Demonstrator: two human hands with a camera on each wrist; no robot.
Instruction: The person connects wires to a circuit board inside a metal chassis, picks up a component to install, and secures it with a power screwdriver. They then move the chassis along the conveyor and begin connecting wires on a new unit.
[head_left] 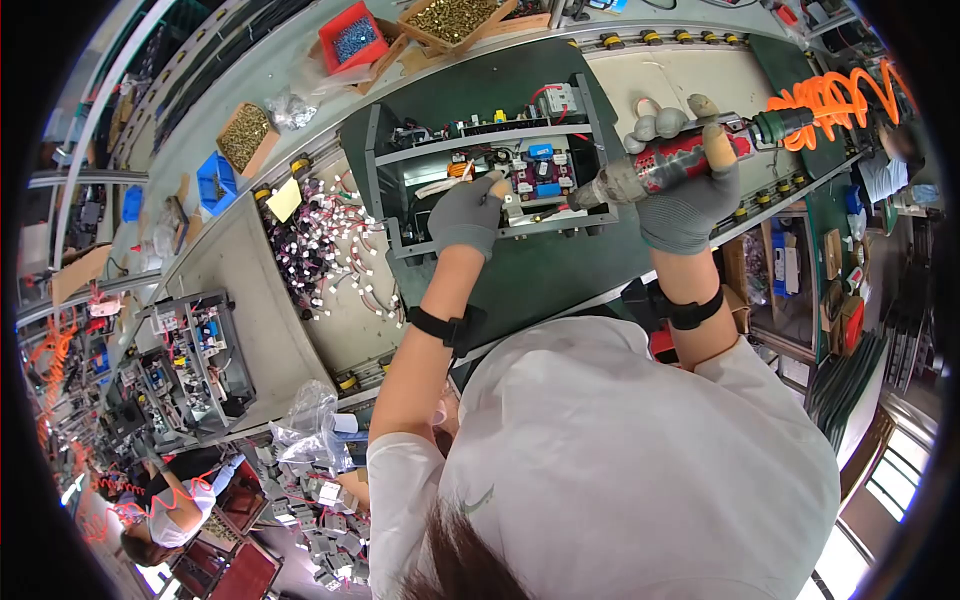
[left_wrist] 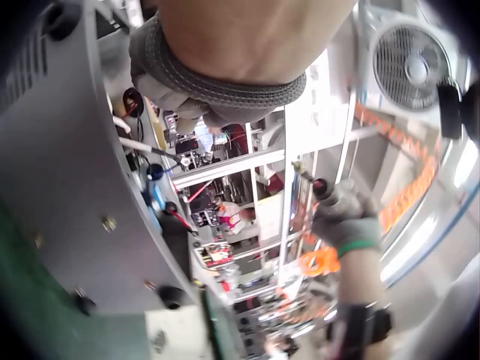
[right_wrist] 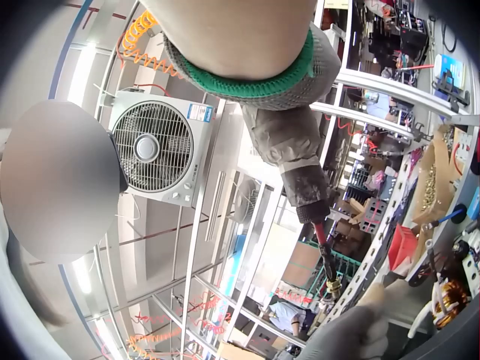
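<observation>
My gloved right hand [head_left: 692, 208] grips a red and black power screwdriver [head_left: 668, 163], held nearly level with its bit pointing left. The bit [right_wrist: 324, 255] reaches over the near edge of an open grey metal chassis [head_left: 480, 146]. My gloved left hand [head_left: 467, 214] rests over that near edge, fingertips inside, close to the bit's tip. Whether those fingers pinch anything I cannot tell. Next to them are a white cable [head_left: 440, 187] and an orange-wound coil [head_left: 460, 169]. Blue components [head_left: 548, 189] sit inside the chassis, to the right of the left hand.
An orange coiled hose [head_left: 835, 100] runs right from the screwdriver. Left of the chassis lies a pile of white-plugged wires [head_left: 325, 235]. Behind stand a red bin [head_left: 352, 38] and a box of brass-coloured parts [head_left: 450, 18]. Another person [head_left: 182, 510] sits at lower left.
</observation>
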